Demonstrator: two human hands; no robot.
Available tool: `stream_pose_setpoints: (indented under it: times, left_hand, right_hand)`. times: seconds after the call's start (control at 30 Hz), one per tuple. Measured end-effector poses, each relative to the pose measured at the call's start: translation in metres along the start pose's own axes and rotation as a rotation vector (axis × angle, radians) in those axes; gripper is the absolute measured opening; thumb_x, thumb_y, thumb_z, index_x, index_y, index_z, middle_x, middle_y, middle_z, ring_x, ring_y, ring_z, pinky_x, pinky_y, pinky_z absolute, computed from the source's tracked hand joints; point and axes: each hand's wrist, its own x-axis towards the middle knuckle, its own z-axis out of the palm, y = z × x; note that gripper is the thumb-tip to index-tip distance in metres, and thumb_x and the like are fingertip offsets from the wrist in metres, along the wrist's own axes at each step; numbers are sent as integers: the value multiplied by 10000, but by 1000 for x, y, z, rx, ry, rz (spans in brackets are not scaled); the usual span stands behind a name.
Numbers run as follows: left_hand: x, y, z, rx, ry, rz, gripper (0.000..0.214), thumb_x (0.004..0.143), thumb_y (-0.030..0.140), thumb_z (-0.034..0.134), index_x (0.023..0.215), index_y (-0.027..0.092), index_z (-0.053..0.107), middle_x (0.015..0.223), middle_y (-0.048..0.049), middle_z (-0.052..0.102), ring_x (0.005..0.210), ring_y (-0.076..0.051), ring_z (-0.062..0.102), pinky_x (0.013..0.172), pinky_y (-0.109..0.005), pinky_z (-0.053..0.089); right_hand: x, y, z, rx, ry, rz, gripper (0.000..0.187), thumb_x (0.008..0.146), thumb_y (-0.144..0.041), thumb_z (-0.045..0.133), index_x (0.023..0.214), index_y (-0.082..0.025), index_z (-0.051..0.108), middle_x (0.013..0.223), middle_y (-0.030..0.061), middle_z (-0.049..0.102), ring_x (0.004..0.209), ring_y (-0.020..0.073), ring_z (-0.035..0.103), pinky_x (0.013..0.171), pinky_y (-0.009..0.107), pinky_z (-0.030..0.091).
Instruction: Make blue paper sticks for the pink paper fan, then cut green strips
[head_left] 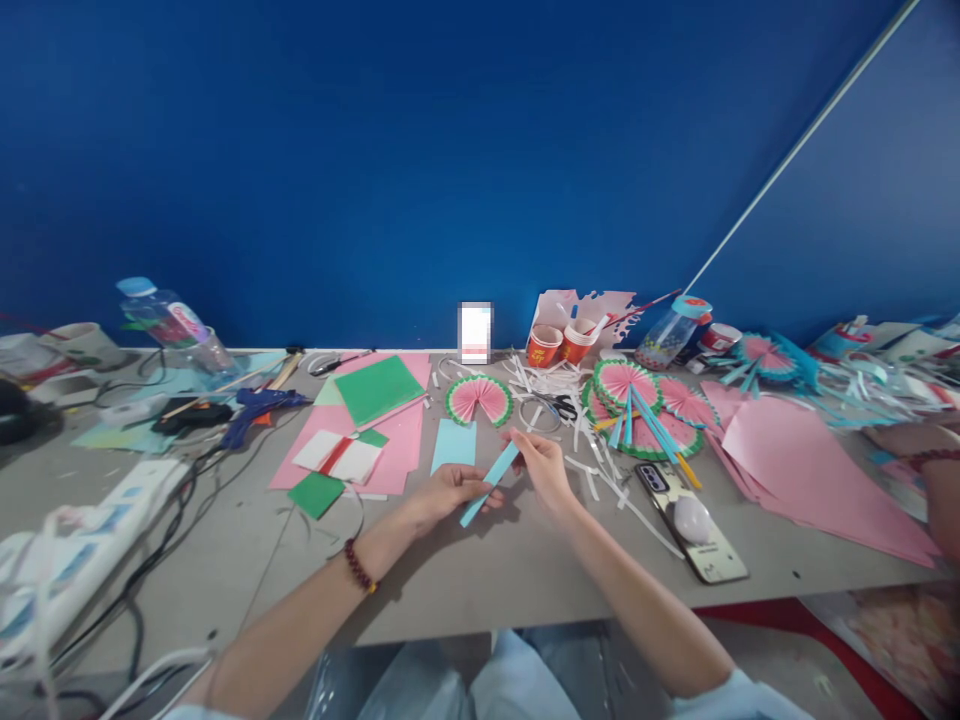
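Observation:
A narrow light-blue paper strip (480, 503) is held slantwise over the table, and it looks folded lengthwise. My left hand (448, 492) grips it near the lower end between thumb and fingers. At the upper end, my right hand (546, 466) pinches the strip with its fingertips. Just beyond my hands lies a flat light-blue paper piece (453, 447). Behind that sits a pleated watermelon paper fan (478, 399), pink with a green edge and partly spread.
Left are pink sheets (405, 455), green paper (380, 388), a blue glue gun (259, 412) and a power strip (82, 560). Right are scissors (561, 407), finished fans (628, 388), a phone (694, 525) and red paper cups (545, 346). Another person's arm (941, 480) reaches in at far right.

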Motion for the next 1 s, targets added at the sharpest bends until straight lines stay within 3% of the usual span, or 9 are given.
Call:
stream_pose_setpoints:
  times: [0.3,0.6,0.8,1.0]
  left_hand:
    - [-2,3,5,13,45,7,370,628,386,758,828,80,705,788,-136,719,685,-180,655,697,-276,478]
    - [3,-1,6,-45,133,45,420,602,394,768,887,90,710,817,-137,722,715,-195,673,708,-285,494]
    - [3,1,5,-18,138,47,350,613,347,756,839,84,711,743,-121,720,713,-196,667,722,-292,494]
    - [4,-3,5,-33,129,42,398,580,397,775,820,88,704,720,-115,716,685,-193,662,702,-296,496]
  right_hand:
    - [-3,1,-2,-240,5,-124,499,747,-587,554,799,-120,724,503,9,564,378,84,431,382,208,328]
    - [-1,-1,-1,14,-186,76,504,681,-615,606,832,-142,693,587,18,591,516,123,535,442,214,410]
    - [-2,8,1,-153,-307,120,369,564,-474,755,592,-122,647,498,-7,562,455,81,458,454,208,335]
    - [-4,2,3,-156,-284,134,336,562,-432,749,492,-126,628,404,-29,492,410,62,373,431,215,244]
